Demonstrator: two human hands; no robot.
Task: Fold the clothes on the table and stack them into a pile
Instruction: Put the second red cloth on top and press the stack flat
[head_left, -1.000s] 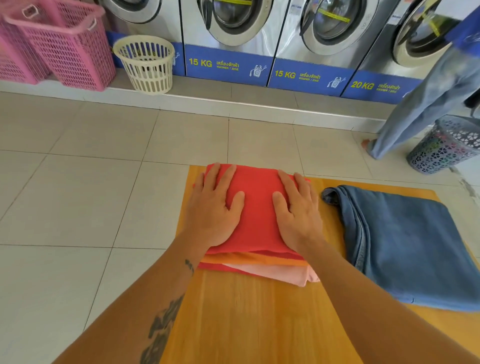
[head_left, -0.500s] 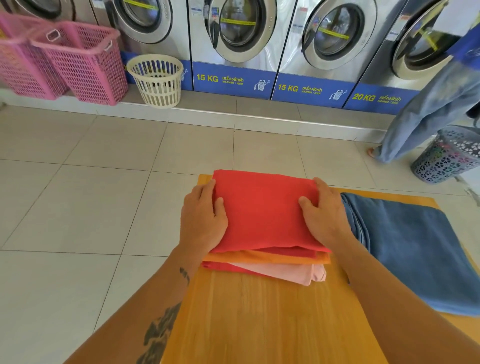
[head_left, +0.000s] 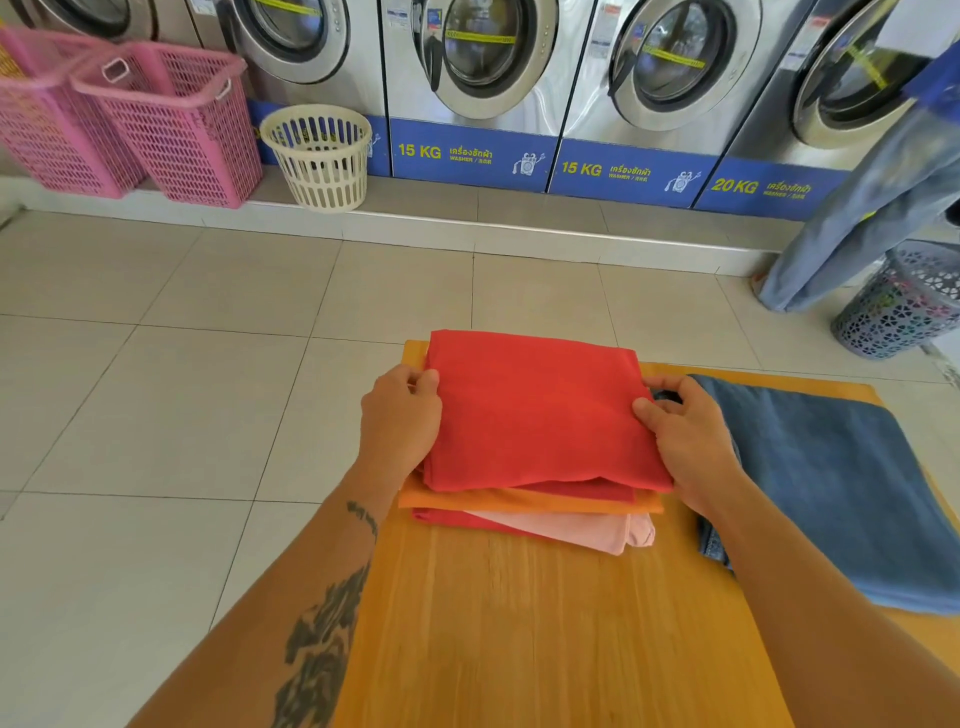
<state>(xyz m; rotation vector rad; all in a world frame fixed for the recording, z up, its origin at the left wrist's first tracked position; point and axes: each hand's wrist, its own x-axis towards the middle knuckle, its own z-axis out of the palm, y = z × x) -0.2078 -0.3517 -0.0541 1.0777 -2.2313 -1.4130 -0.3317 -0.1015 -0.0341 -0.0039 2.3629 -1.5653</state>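
Orange wooden desk (head_left: 545, 634), set on a floor of pale square tiles (head_left: 156, 415). Along the far wall, a row of steel front-loading washers (head_left: 483, 62) on a raised step, blue panels marked 15 KG and 20 KG. On that step at left, two pink laundry baskets (head_left: 171, 124) and a cream round basket (head_left: 319, 156). At far right, a grey patterned basket (head_left: 898, 306) on the floor, beside a leg in pale jeans (head_left: 852, 218), cut off by the frame edge.

On the desk's far left part, a stack of folded clothes: red folded garment (head_left: 535, 410) on top, then an orange layer (head_left: 519, 501), with red and pink (head_left: 582, 535) beneath. Just right of the stack, a folded blue denim garment (head_left: 831, 483), partly behind the right forearm.

Left hand (head_left: 400, 421) at the red garment's left edge, thumb on top, fingers curled under and hidden. Right hand (head_left: 685, 436) at its right edge, thumb pressed on the cloth, fingers bent around the side. Both clamped on the top piece.
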